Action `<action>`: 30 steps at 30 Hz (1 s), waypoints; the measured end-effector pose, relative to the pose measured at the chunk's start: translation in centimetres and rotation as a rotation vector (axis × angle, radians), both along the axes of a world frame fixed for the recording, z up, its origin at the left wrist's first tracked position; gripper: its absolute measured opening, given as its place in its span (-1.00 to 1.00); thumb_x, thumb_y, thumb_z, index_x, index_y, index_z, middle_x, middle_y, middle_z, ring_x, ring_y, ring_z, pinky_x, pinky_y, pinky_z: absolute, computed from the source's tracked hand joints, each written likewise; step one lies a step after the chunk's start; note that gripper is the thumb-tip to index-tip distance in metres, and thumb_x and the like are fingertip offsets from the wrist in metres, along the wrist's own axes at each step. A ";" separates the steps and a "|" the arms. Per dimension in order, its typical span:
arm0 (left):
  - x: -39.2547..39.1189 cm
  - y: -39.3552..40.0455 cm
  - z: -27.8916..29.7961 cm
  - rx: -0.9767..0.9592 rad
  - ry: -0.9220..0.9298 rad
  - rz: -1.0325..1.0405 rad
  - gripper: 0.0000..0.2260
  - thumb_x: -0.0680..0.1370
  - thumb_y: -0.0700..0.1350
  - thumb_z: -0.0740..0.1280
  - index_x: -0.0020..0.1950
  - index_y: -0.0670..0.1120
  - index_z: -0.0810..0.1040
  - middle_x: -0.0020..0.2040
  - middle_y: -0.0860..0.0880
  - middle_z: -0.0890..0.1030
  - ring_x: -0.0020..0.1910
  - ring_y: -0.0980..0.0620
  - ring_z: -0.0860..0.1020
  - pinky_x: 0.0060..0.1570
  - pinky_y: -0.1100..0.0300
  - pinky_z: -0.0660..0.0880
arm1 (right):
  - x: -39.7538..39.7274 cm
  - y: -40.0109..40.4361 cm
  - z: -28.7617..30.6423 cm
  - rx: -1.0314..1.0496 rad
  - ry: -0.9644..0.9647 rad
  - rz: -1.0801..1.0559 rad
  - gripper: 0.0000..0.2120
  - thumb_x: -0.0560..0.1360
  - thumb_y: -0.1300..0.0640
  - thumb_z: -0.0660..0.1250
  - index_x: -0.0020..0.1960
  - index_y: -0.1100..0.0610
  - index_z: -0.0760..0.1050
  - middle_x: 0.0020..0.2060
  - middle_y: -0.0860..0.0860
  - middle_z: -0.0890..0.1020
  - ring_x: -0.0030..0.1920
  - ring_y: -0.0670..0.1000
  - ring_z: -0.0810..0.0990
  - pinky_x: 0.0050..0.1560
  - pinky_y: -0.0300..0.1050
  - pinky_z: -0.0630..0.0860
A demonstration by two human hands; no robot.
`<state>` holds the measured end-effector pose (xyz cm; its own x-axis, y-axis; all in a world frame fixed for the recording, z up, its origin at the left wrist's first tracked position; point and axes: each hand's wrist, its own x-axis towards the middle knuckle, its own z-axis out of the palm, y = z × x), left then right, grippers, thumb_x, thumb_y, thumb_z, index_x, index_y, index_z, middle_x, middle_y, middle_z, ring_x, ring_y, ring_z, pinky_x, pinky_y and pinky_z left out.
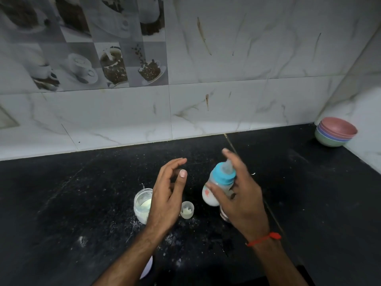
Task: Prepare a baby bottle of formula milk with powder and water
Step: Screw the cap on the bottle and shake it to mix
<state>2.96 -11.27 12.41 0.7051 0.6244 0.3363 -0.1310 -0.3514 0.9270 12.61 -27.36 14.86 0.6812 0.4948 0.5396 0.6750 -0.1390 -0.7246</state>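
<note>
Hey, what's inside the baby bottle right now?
White milk fills the lower part of the baby bottle, under its blue collar and teat. The right hand wraps around it and covers one side, so the exact level cannot be read.

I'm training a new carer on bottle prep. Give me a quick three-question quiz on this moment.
1. True or false: the baby bottle has its blue collar and teat on.
2. Which hand holds the bottle: A) left hand B) right hand?
3. Fill in: the stacked bowls stand in the counter's far ____ corner.

Key: 1 true; 2 B; 3 right.
</note>
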 end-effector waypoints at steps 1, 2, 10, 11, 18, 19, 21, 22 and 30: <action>0.0 0.1 -0.1 -0.004 0.002 0.002 -0.72 0.67 0.03 0.24 0.37 0.14 0.55 0.33 0.14 0.56 0.31 0.19 0.55 0.21 0.41 0.46 | -0.2 0.0 0.6 0.106 0.006 -0.031 -0.21 0.46 0.13 0.57 0.55 -0.17 0.25 0.45 -0.23 0.44 0.41 -0.08 0.52 0.34 0.03 0.57; 0.0 0.2 -0.1 -0.010 0.003 0.004 -0.72 0.67 0.03 0.24 0.37 0.13 0.55 0.34 0.14 0.56 0.31 0.20 0.54 0.21 0.40 0.46 | -0.5 0.0 1.0 0.228 0.016 -0.046 -0.18 0.46 0.20 0.57 0.55 -0.17 0.24 0.45 -0.14 0.46 0.39 0.02 0.55 0.30 0.04 0.60; 0.3 0.2 0.2 0.000 -0.005 -0.011 -0.70 0.67 0.03 0.24 0.39 0.10 0.55 0.35 0.15 0.55 0.31 0.23 0.53 0.19 0.45 0.44 | -0.7 0.5 -1.9 -0.001 0.039 0.024 -0.23 0.50 0.10 0.54 0.51 -0.36 0.21 0.41 -0.38 0.40 0.41 -0.23 0.45 0.40 -0.10 0.48; 0.3 0.3 0.1 0.004 -0.006 -0.007 -0.70 0.67 0.01 0.24 0.39 0.09 0.55 0.34 0.16 0.55 0.30 0.23 0.54 0.19 0.45 0.45 | -0.9 0.5 -1.3 0.079 0.041 -0.025 -0.20 0.48 0.12 0.55 0.50 -0.37 0.21 0.41 -0.35 0.42 0.40 -0.17 0.49 0.37 -0.10 0.53; 0.5 0.3 0.1 0.007 -0.004 0.001 -0.71 0.68 0.01 0.25 0.39 0.10 0.55 0.35 0.18 0.55 0.31 0.24 0.53 0.19 0.46 0.45 | -1.1 1.0 -2.0 0.001 -0.047 -0.014 -0.24 0.48 0.18 0.56 0.50 -0.25 0.28 0.37 -0.32 0.43 0.38 -0.29 0.43 0.37 -0.41 0.36; 0.5 0.3 0.2 0.004 -0.002 -0.005 -0.70 0.67 0.01 0.25 0.39 0.10 0.54 0.35 0.18 0.54 0.31 0.24 0.53 0.19 0.45 0.45 | -1.2 0.8 -2.1 -0.035 -0.030 0.004 -0.22 0.48 0.14 0.55 0.50 -0.34 0.24 0.36 -0.39 0.40 0.38 -0.35 0.41 0.35 -0.47 0.32; 0.5 0.3 0.3 0.002 -0.012 -0.006 -0.71 0.67 0.01 0.25 0.39 0.10 0.55 0.34 0.18 0.55 0.30 0.25 0.54 0.18 0.44 0.46 | -1.3 0.5 -1.4 0.080 -0.088 -0.058 -0.20 0.45 0.17 0.58 0.49 -0.30 0.26 0.38 -0.37 0.42 0.39 -0.27 0.46 0.37 -0.38 0.38; 0.5 0.3 0.2 -0.002 -0.012 -0.004 -0.71 0.67 0.01 0.25 0.38 0.11 0.55 0.34 0.18 0.55 0.30 0.25 0.54 0.18 0.43 0.47 | -1.4 0.4 -0.8 0.185 -0.144 -0.091 -0.18 0.43 0.22 0.60 0.50 -0.23 0.27 0.39 -0.29 0.45 0.39 -0.14 0.51 0.38 -0.23 0.46; 0.5 0.1 0.3 -0.005 -0.006 -0.006 -0.70 0.66 0.04 0.24 0.38 0.13 0.54 0.34 0.21 0.54 0.31 0.26 0.53 0.16 0.45 0.46 | -0.9 0.6 -2.4 -0.024 -0.082 -0.023 -0.26 0.50 0.09 0.53 0.52 -0.28 0.23 0.37 -0.27 0.43 0.39 -0.32 0.42 0.38 -0.28 0.44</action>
